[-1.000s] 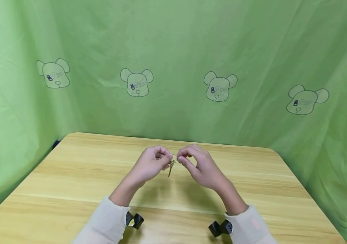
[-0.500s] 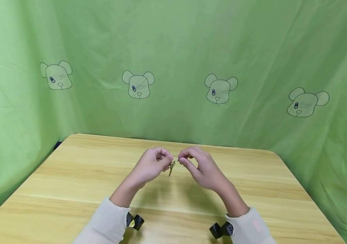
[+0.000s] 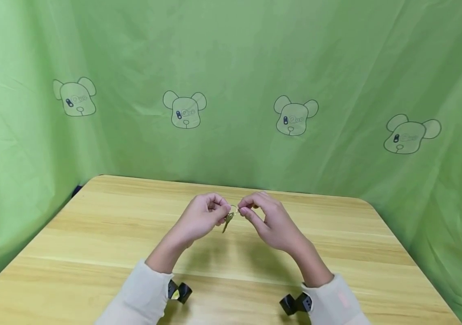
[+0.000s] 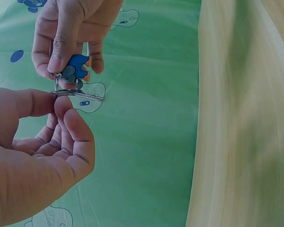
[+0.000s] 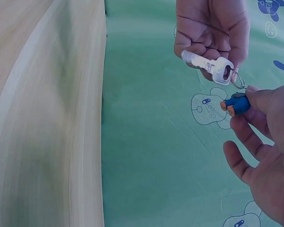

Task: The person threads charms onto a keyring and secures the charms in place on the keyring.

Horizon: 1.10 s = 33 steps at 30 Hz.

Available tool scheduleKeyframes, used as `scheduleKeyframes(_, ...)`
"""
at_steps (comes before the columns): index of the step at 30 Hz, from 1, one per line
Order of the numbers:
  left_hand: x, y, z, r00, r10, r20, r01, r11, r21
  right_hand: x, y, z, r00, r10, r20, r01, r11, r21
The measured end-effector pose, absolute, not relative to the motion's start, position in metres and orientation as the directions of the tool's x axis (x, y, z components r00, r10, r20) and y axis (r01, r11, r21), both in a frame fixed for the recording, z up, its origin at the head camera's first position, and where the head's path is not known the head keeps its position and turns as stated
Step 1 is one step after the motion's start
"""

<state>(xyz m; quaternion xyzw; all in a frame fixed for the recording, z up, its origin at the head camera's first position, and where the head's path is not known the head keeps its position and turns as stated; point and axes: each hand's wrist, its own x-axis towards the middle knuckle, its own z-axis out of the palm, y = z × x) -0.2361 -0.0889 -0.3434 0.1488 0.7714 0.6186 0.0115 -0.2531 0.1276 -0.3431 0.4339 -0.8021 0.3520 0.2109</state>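
Observation:
Thumb and forefinger of my left hand (image 3: 201, 217) pinch a thin metal key ring (image 5: 239, 80). From the ring hangs a metal key (image 5: 209, 66), pointing down and a little left in the head view (image 3: 228, 220). My right hand (image 3: 270, 222) pinches a small keychain charm (image 4: 77, 69) near its metal link. The charm is a blue and grey figure with orange feet, partly covered by the fingers (image 5: 258, 101). Both hands are held above the table, fingertips close together, with the ring between them. In the head view the charm is mostly hidden.
The light wooden table (image 3: 113, 234) lies beneath the hands. A green curtain (image 3: 231, 54) printed with bear heads surrounds its back and sides. Black wrist cameras (image 3: 296, 304) stick out from both sleeves (image 3: 143, 289).
The key has turned a little on the ring, its tip swinging slightly left. My right fingertips have shifted slightly to the right. The left hand keeps its pinch.

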Motion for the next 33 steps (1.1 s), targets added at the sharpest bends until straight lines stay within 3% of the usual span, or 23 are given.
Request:
scheduleKeyframes(13, -0.2375, -0.0910, -0.3435, -0.954, 0.252, 0.161, 0.212, 0.193, 0.958, -0.2558, 0.1231, -0.3426, -0.449, -0.568, 0.689, -0.892, 0.320, -0.318)
scheduleKeyframes(33, -0.2378, -0.0908, -0.3460, -0.953, 0.262, 0.151, 0.220, 0.257, 0.941, -0.2529, 0.1243, -0.3411, -0.477, -0.568, 0.671, -0.878, 0.341, -0.336)
